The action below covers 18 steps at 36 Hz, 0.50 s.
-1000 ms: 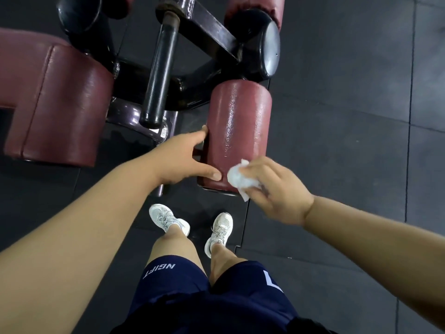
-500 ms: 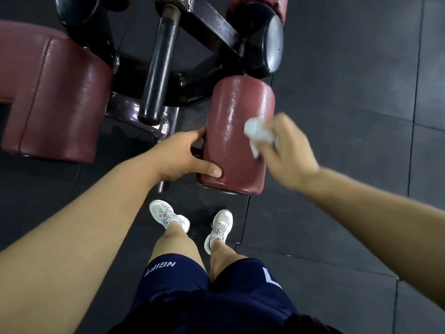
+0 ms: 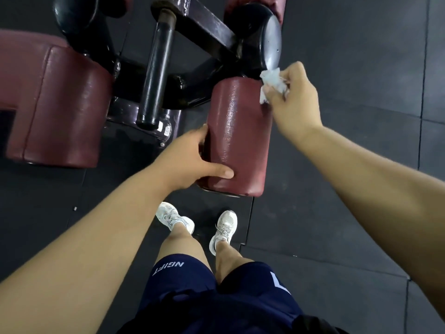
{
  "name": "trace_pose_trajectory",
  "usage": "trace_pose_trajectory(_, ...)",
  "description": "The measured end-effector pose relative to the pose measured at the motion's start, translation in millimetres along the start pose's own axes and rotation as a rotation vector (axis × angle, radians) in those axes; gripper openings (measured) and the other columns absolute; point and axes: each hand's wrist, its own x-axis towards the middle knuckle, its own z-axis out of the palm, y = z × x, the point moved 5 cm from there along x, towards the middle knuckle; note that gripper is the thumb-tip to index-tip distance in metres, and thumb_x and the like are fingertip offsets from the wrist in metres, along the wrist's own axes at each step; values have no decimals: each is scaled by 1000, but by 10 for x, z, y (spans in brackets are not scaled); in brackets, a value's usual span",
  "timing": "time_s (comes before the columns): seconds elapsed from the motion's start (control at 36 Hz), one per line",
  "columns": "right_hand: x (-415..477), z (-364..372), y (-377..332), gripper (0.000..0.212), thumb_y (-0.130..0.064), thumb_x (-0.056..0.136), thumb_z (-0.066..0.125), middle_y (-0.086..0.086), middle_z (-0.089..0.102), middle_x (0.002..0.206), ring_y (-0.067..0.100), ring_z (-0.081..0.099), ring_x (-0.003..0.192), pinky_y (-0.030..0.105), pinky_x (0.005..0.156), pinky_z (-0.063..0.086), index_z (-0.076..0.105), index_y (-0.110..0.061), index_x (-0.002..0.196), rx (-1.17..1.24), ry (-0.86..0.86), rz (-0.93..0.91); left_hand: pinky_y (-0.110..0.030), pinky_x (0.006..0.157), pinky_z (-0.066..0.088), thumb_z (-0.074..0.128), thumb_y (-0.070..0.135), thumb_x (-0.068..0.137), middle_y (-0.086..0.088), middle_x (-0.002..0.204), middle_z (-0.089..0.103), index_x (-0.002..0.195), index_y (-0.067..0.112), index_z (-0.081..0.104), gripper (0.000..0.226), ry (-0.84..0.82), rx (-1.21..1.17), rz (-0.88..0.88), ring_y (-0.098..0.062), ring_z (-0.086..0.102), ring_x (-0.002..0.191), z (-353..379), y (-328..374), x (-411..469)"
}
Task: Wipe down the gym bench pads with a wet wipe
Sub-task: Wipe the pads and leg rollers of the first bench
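Wiping is midway: left hand (image 3: 190, 160) grips the pad (image 3: 237, 131) near its end, right hand (image 3: 296, 102) pinches the wipe (image 3: 273, 83) at the far corner; a stroke down its side probably follows.

Fingers of left hand (image 3: 190, 160) mostly hidden behind roller pad (image 3: 240, 141); only the thumb shows in full. Part of wet wipe (image 3: 273, 84) buried inside right hand (image 3: 296, 102). seat pad (image 3: 60, 112) cut by left edge, blurred. upper pad (image 3: 281, 6) cut by top edge. frame sticker (image 3: 166, 130) too small to read.
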Motion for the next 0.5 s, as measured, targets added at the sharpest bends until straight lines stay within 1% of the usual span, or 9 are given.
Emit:
trace_pose_trajectory(0.06,-317,46,-74,19,-20,91,56,-5,61,86,15,55,82,28,71,46,41,-32,87,34,-43,-100,-37,102,45,87,57,36,13,126,59,140,31,42,116,-57,-128,-28,-5,54,117,-19,-114,9)
trace_pose_trajectory(0.11,-693,115,-109,22,-18,92,52,-11,61,80,12,55,82,27,77,45,47,-38,84,-12,-192,-247,-39,103,43,88,59,35,14,128,58,141,30,41,119,-110,-163,-36,-5,54,119,-31,-172,29)
trace_pose_trajectory(0.17,-1014,161,-68,11,-13,90,54,-5,59,83,12,51,82,29,79,45,58,-23,87,-80,-326,-402,-40,103,43,86,60,36,17,123,60,136,36,45,111,-136,-137,-32,-5,55,117,-48,-159,23)
trace_pose_trajectory(0.22,-1127,129,-47,14,-9,87,54,3,59,88,15,50,80,22,76,43,54,-12,100,-87,-329,-531,-38,105,41,85,60,39,19,127,56,136,38,43,108,-104,-73,-16,-5,53,119,-66,-93,-1)
trace_pose_trajectory(0.31,-952,88,-104,13,-11,86,50,10,60,84,21,50,77,25,72,44,48,-11,99,-115,-296,-665,-30,111,29,87,49,50,12,144,36,148,34,23,118,-2,37,34,-5,36,131,-47,63,-74)
trace_pose_trajectory(0.36,-693,73,-161,9,-7,87,51,-3,57,80,19,48,78,24,72,42,51,-14,93,-137,-219,-637,-29,110,26,85,53,48,7,148,27,150,27,13,128,42,131,45,-9,29,135,32,184,-113)
trace_pose_trajectory(0.42,-379,38,-213,12,-6,87,54,-14,49,82,14,45,82,15,73,35,53,-18,90,-141,-133,-498,-32,111,28,84,56,47,4,148,26,151,22,10,132,78,197,35,-14,28,136,99,225,-108)
trace_pose_trajectory(0.47,-84,19,-168,7,-14,90,54,-6,50,92,14,45,85,16,69,33,51,-11,95,-145,-65,-308,-32,109,29,85,53,48,4,148,28,151,20,13,130,91,178,33,-14,30,135,92,195,-72)
trace_pose_trajectory(0.5,18,11,-132,13,-18,91,54,-4,49,95,14,45,84,15,65,33,48,-8,96,-140,-43,-219,-31,109,29,86,52,47,5,148,29,150,20,15,130,81,152,31,-12,31,135,73,160,-52)
